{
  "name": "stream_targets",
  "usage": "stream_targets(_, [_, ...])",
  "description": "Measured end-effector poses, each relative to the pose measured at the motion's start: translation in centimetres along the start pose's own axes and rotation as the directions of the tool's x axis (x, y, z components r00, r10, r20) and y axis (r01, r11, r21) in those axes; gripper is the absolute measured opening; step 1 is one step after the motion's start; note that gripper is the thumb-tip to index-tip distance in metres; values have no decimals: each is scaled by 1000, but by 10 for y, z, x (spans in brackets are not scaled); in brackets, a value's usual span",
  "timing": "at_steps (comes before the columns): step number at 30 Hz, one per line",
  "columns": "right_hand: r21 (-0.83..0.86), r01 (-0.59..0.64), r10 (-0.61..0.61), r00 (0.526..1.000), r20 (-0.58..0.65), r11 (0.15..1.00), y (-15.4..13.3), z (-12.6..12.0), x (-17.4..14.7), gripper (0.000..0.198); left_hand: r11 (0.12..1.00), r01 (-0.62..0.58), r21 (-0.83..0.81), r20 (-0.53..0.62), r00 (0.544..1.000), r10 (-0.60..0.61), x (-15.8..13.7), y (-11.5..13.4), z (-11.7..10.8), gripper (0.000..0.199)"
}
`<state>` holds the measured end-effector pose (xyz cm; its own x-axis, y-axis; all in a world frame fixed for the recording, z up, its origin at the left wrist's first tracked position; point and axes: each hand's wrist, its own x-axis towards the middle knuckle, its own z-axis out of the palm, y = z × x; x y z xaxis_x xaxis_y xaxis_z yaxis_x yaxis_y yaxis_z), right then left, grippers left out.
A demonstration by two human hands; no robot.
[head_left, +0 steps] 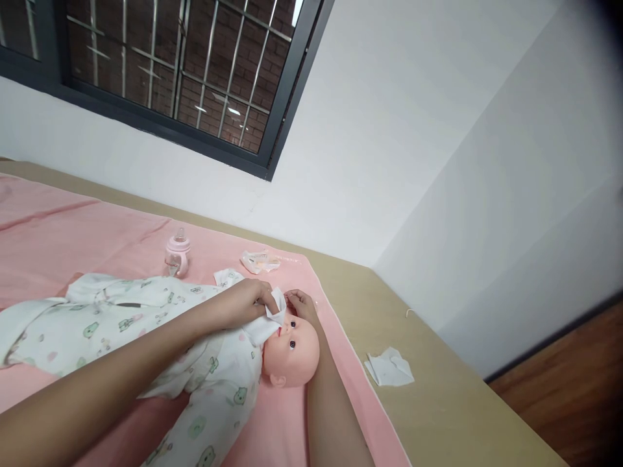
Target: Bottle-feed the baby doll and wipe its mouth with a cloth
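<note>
A baby doll in a white sleepsuit with green animal prints lies on its back, head towards the right. My left hand crosses over its chest and pinches a white tissue. Part of that tissue lies against the doll's chin and mouth. My right hand rests at the far side of the doll's head, its fingers loosely bent and somewhat apart. Along the top of the head runs my right forearm. Where the right fingertips touch is partly hidden.
The doll lies on a pink sheet. Behind it stand a pink-capped baby bottle and a small clear plastic packet. A folded white tissue lies on the beige surface at right. A barred window is in the wall.
</note>
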<state>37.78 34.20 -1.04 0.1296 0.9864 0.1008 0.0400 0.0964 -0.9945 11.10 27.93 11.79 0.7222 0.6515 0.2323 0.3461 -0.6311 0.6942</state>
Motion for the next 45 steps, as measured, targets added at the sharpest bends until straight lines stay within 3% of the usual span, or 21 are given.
stream_targets(6, [2,-15,15,1000,3,1000,4,-1,3,33,1000,19,-25,47,999,-18,-6,5,4,37])
stream_targets(22, [13,-45,45,999,8,999,-10,2,-6,45,988,40,147,-74,997,-29,1,-3,-1,33])
stream_targets(26, [-32,-49,50,999,23,998,-37,-3,-15,49,993,73,96,-125,990,-61,0,-9,-11,41])
stream_targets(30, [-166,75,-82,996,-34,983,-89,-2,-26,48,992,119,52,-176,978,-108,-3,-15,-23,57])
stream_targets(33, [-237,177,-188,982,-26,955,-136,11,-43,44,992,124,37,-205,972,-114,-4,-16,-30,64])
stream_targets(37, [-351,229,-195,972,128,908,-180,46,-73,37,995,76,59,-203,977,-63,-6,-16,-32,72])
stream_targets(39, [-447,190,-136,979,149,874,-188,64,-83,37,994,71,81,-172,983,-56,-7,-15,-31,73])
stream_targets(41, [-561,132,-104,991,82,817,-187,80,-87,41,993,73,94,-154,986,-58,-8,-14,-30,72])
stream_targets(45, [-721,97,-174,984,-33,686,-176,96,-83,37,997,34,74,-139,990,-23,-9,-12,-33,64])
